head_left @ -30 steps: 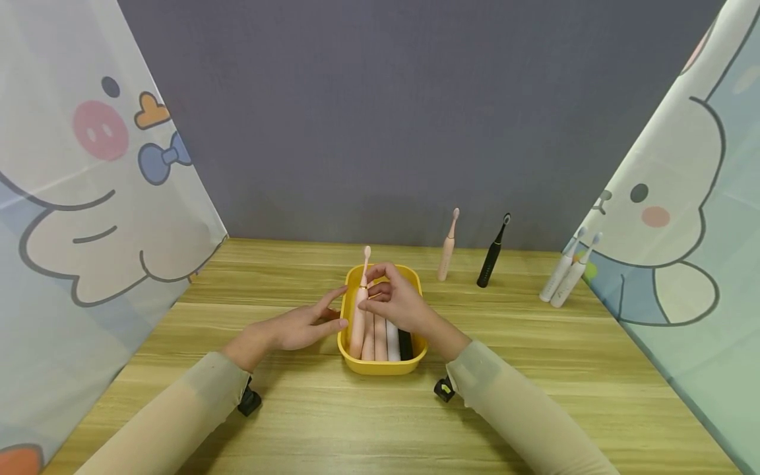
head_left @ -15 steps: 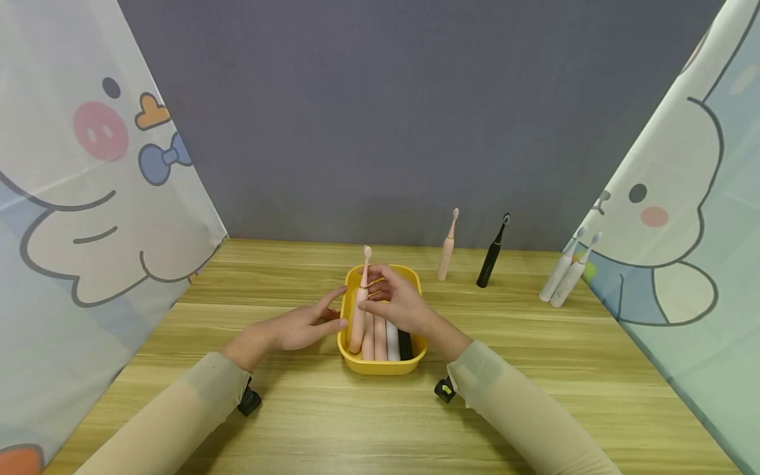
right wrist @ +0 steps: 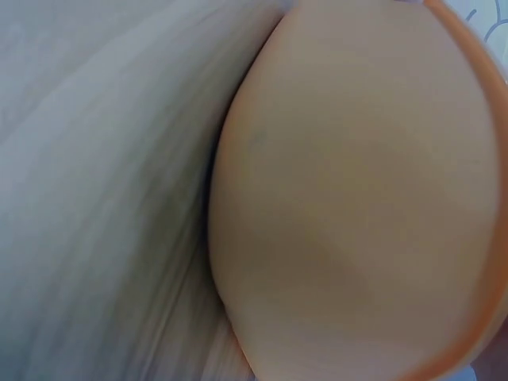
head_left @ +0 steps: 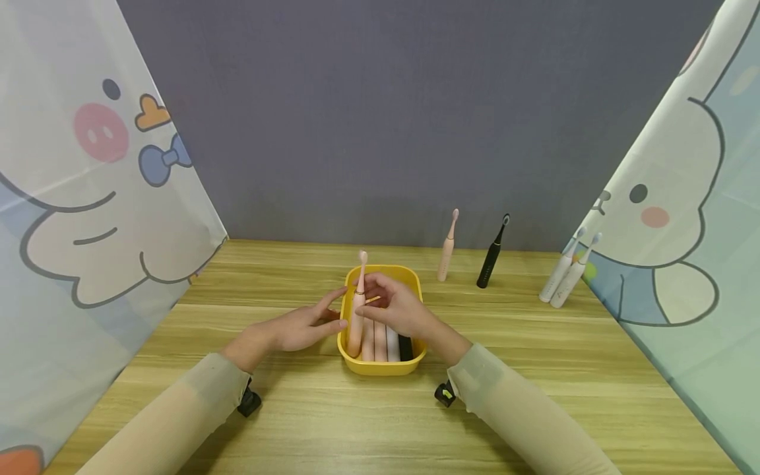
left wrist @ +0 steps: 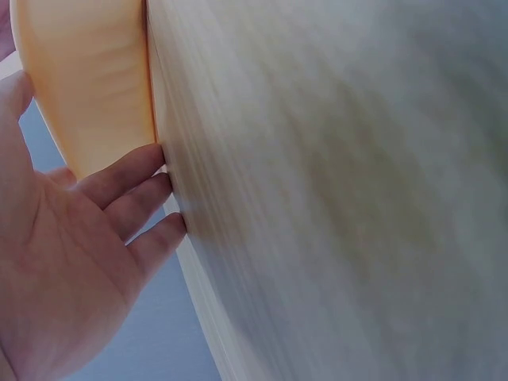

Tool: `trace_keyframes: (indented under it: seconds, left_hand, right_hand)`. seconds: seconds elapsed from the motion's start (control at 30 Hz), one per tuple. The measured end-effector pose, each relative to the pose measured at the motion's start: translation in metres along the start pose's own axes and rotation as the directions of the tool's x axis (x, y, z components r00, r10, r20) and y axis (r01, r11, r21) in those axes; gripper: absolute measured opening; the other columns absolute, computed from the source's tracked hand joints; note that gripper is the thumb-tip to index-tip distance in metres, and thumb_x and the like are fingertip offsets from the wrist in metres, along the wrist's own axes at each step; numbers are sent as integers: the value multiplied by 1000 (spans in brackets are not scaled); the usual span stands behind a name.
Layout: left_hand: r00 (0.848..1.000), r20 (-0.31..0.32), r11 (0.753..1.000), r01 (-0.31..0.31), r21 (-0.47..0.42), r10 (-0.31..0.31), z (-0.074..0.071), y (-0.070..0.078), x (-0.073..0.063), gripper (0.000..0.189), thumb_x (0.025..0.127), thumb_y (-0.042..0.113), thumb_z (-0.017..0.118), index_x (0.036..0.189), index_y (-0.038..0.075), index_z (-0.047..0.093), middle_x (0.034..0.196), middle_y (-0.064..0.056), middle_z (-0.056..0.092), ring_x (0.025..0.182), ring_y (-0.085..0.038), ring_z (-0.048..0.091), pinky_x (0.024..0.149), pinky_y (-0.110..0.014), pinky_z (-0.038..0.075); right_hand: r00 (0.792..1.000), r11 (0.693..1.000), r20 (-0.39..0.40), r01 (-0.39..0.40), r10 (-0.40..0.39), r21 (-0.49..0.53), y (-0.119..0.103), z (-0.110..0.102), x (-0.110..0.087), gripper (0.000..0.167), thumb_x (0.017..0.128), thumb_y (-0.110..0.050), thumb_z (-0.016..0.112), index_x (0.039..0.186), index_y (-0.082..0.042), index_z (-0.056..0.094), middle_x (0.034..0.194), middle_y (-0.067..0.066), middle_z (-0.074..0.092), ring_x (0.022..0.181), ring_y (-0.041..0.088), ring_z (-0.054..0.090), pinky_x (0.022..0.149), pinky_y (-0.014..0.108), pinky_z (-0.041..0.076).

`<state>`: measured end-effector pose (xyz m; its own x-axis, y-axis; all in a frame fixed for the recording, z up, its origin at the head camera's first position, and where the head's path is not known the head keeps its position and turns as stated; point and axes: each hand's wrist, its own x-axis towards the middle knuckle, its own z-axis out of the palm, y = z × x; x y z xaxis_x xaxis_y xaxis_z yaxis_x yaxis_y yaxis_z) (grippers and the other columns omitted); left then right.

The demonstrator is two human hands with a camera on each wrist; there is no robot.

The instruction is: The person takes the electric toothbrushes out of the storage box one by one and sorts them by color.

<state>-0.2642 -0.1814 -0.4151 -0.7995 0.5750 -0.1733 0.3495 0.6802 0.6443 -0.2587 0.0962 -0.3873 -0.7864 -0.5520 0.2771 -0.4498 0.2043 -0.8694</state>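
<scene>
A yellow basket [head_left: 382,369] stands at the middle of the table. Inside it, my right hand [head_left: 396,305] pinches a pink electric toothbrush [head_left: 356,323] by its handle, tilted with its brush head above the rim. Beside that lie other toothbrush handles: pink ones [head_left: 374,343], a white one [head_left: 392,344] and a black one [head_left: 406,347]; their upper parts are hidden under the hand. My left hand [head_left: 299,326] rests against the basket's left side with loosely straight fingers [left wrist: 131,171]. The basket wall [right wrist: 357,190] fills most of the right wrist view, where that hand is almost hidden.
Behind and to the right, a pink toothbrush [head_left: 446,254] and a black toothbrush [head_left: 489,257] stand upright on the wooden table [head_left: 285,422]. Two white toothbrushes [head_left: 567,277] stand close together near the right panel [head_left: 665,264]. A grey wall [head_left: 380,132] closes the back.
The pink toothbrush in my right hand has shifted slightly left and lower, and that hand has dipped with it. My left hand stays at the basket's side.
</scene>
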Motion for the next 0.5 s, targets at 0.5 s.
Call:
trace_keyframes:
  seconds: [0.5]
  left_hand:
    - [1000,-1,1000,10,-2,-10,1,0,1,83,111,70,48,177,42,6,162,-15,58,150,-39,56,124,-68,41]
  right_hand:
    - [996,998,59,-65,66,-22,4,1,-8,42,105,-13,77,144,-6,66,136,13,72,119,26,75,99,32,64]
